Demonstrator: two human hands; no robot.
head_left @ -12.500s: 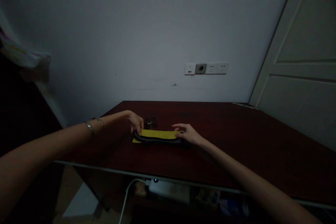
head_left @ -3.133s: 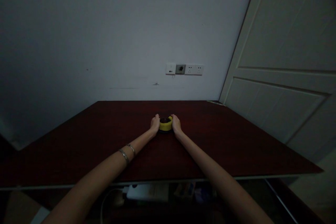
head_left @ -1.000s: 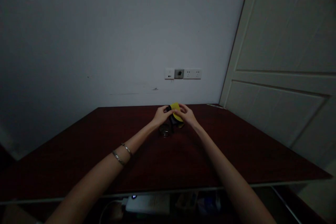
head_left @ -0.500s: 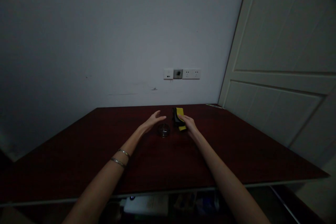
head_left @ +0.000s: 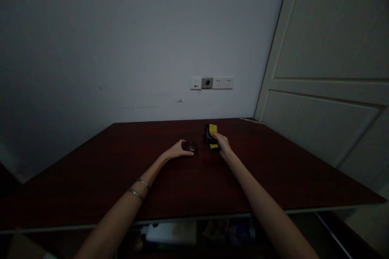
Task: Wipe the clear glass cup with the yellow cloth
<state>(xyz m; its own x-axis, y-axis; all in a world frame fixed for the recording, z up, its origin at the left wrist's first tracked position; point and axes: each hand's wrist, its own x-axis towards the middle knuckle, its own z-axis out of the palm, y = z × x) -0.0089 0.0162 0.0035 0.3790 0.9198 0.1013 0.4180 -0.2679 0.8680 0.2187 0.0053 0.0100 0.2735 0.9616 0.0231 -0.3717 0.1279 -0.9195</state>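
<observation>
A small round dark glass dish, like an ashtray (head_left: 190,147), rests on the dark red tabletop (head_left: 194,182). Around its left side curls my left hand (head_left: 177,150), thumb along the near side and fingers at the far side. Just to the right, my right hand (head_left: 222,142) is closed on a folded yellow-and-black cloth (head_left: 213,128), gripping its right edge with the thumb on top. The cloth seems to be held slightly above the table, apart from the dish. The fingers under the cloth are hidden.
A pale wall with a row of sockets (head_left: 223,83) rises behind the table. On the right stands a white panelled door (head_left: 322,129). Below the front edge, an open space holds a white box (head_left: 172,232) and several dim items.
My left hand has come down and closed around the glass dish from the left. My right hand, still gripping the cloth, has shifted slightly right.
</observation>
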